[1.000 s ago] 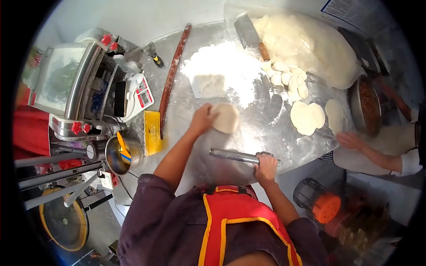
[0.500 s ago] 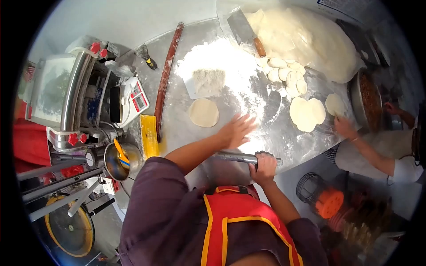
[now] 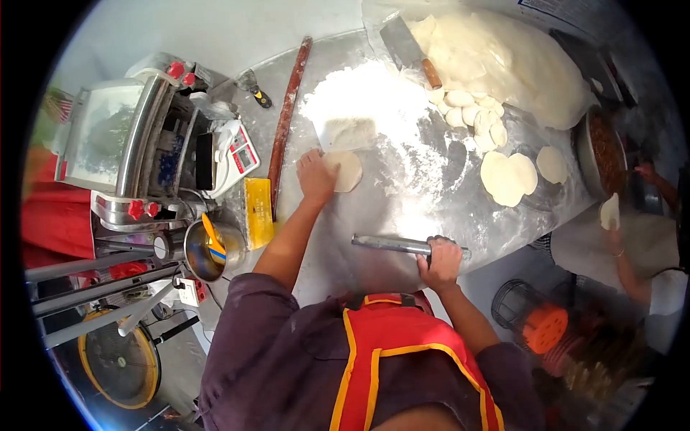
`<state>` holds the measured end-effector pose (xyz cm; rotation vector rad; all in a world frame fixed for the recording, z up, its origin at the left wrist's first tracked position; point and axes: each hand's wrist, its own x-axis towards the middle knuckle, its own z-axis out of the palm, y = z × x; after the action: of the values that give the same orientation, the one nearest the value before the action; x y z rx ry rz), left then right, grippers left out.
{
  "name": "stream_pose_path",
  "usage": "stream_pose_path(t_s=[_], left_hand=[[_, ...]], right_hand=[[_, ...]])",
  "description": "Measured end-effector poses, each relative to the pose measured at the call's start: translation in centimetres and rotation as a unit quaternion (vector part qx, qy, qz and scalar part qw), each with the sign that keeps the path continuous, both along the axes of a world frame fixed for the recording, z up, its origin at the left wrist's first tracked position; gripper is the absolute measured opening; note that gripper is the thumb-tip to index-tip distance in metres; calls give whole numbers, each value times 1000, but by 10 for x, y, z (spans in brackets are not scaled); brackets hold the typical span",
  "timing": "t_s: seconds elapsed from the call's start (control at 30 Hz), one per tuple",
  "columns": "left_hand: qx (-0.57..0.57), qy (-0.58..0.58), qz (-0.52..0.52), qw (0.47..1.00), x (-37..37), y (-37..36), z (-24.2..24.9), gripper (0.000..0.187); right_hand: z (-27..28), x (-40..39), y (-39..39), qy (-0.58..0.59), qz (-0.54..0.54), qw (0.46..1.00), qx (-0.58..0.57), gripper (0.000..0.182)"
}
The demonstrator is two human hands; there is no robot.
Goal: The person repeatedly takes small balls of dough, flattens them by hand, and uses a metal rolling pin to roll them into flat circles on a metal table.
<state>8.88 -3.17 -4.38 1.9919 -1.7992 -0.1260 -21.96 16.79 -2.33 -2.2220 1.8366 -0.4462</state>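
The hands partly hide the dough disc and metal roller.

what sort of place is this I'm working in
Probably a small commercial kitchen or dough shop: there's a floured metal table, a metal rolling pin and a big mass of dough.

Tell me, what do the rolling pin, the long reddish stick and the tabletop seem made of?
Rolling pin: smooth metal, judging by its silvery-grey shine. Long reddish stick: probably wood with a worn coating, as its colour is patchy. Tabletop: likely sheet metal, dull grey with a soft glare.
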Motion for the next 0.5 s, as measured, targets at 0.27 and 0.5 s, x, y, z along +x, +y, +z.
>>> stream_pose_path(t_s=[0.27, 0.5], left_hand=[[178, 256, -143, 939, -28, -3, 53, 27], [134, 339, -173, 915, -110, 28, 21, 27]], right_hand=[[-7, -3, 4, -36, 12, 999, -38, 46], [5, -26, -8, -47, 33, 998, -27, 42]])
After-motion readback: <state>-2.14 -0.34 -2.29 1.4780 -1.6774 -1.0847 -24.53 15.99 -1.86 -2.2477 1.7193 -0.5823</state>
